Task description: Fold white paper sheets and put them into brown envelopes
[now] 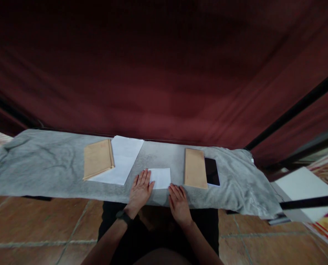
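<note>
A small white rectangle of paper [160,178], apparently folded, lies flat on the grey cloth in front of me. My left hand [140,187], with a dark watch on its wrist, rests palm down with fingers stretched out, touching the paper's left edge. At the paper's lower right corner lies my right hand [178,200], its fingers extended and flat, the tips at the corner. Farther left are larger white sheets [122,162], partly covered by a stack of brown envelopes [97,158]. To the right lies another brown envelope or stack of them [195,168].
A dark-screened phone or tablet [212,171] sits against the right-hand envelope. Grey cloth [56,165] covers the narrow table. Behind it hangs a dark red curtain [158,92], with black poles [291,106] at the sides. A white board [304,187] stands beyond the right end.
</note>
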Demonstrator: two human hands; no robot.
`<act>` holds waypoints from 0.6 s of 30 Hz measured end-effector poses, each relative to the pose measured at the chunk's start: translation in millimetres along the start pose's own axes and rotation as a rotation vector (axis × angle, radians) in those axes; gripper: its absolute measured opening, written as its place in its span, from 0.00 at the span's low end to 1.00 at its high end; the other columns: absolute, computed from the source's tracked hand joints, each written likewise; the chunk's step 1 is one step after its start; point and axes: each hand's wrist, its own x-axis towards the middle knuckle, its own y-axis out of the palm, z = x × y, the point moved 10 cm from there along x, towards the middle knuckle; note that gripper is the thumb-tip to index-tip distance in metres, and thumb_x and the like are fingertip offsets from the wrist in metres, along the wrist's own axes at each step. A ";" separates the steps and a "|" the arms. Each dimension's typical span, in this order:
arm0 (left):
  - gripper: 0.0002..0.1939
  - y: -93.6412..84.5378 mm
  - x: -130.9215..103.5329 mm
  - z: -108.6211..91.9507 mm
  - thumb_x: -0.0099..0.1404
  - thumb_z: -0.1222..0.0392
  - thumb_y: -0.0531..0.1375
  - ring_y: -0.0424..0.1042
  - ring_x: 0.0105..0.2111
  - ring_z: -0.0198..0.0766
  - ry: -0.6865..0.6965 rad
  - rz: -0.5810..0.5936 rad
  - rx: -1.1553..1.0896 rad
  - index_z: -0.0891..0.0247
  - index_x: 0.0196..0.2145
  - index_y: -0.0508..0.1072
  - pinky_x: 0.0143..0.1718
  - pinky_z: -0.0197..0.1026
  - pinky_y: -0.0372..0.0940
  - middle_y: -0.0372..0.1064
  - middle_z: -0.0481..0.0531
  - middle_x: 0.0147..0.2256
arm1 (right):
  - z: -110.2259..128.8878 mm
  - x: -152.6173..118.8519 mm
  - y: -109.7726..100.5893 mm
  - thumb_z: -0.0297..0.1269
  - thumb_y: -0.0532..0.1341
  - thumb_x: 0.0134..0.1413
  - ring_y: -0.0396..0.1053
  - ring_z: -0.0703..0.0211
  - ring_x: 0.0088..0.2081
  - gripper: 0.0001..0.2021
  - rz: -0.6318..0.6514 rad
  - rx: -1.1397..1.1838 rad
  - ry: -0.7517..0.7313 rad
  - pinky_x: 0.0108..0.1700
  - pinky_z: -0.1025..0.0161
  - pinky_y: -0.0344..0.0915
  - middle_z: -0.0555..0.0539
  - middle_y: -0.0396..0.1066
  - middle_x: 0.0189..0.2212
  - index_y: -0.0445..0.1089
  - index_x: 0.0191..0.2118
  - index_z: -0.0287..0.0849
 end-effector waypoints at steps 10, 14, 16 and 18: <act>0.30 -5.8 -6.2 5.9 0.74 0.52 0.44 0.54 0.67 0.50 0.001 -0.007 0.002 0.68 0.68 0.56 0.66 0.57 0.50 0.57 0.62 0.66 | 16.1 52.1 27.8 0.41 0.48 0.71 0.57 0.53 0.66 0.24 0.115 -0.019 0.017 0.68 0.51 0.52 0.41 0.60 0.65 0.59 0.66 0.36; 0.30 -4.4 -6.1 6.6 0.74 0.51 0.44 0.55 0.66 0.50 -0.010 0.016 0.008 0.70 0.66 0.59 0.66 0.57 0.50 0.56 0.62 0.66 | 15.8 68.5 56.6 0.45 0.47 0.72 0.54 0.51 0.67 0.26 0.184 -0.057 0.034 0.69 0.49 0.49 0.42 0.56 0.67 0.56 0.68 0.37; 0.29 -4.9 -6.6 6.9 0.74 0.51 0.44 0.55 0.67 0.50 -0.017 0.018 0.008 0.69 0.66 0.60 0.66 0.57 0.50 0.56 0.61 0.66 | 11.4 69.1 63.2 0.46 0.46 0.72 0.54 0.52 0.68 0.27 0.187 -0.078 0.029 0.69 0.49 0.48 0.42 0.55 0.67 0.54 0.69 0.37; 0.29 -5.9 -7.1 6.6 0.73 0.51 0.45 0.54 0.67 0.50 -0.021 0.018 0.000 0.67 0.67 0.59 0.67 0.56 0.50 0.55 0.60 0.66 | 5.8 66.8 63.7 0.45 0.46 0.72 0.53 0.51 0.68 0.27 0.165 -0.104 0.018 0.69 0.49 0.47 0.41 0.54 0.68 0.53 0.69 0.37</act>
